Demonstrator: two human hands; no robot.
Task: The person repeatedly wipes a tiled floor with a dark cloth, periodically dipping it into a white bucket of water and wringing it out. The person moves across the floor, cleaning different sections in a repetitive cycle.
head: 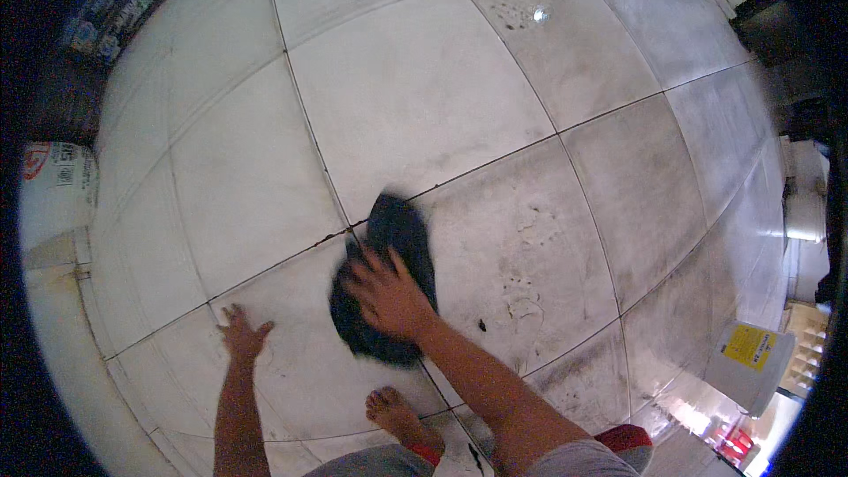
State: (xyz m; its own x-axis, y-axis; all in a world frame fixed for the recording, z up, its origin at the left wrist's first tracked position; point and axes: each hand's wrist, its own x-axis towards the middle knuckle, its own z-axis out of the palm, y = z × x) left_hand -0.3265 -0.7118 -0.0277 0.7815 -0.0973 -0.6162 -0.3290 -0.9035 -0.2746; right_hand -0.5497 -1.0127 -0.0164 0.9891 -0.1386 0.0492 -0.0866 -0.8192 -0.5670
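Observation:
A dark cloth [404,228] lies bunched on the light floor tiles [411,79], slightly blurred. On top of it rests my right hand [387,295], palm down with the fingers spread, pressing it flat. My left hand [244,338] leans on the tiles to the left of the cloth, fingers apart and holding nothing. Grey smudges and small dark specks mark the tiles to the right of the cloth.
My bare foot [394,411] is just below the cloth. At the lower right stands a white bucket [715,371] with a yellow label. A white printed sack [59,192] sits at the left edge. Dark objects line the upper left, and boxes the right edge.

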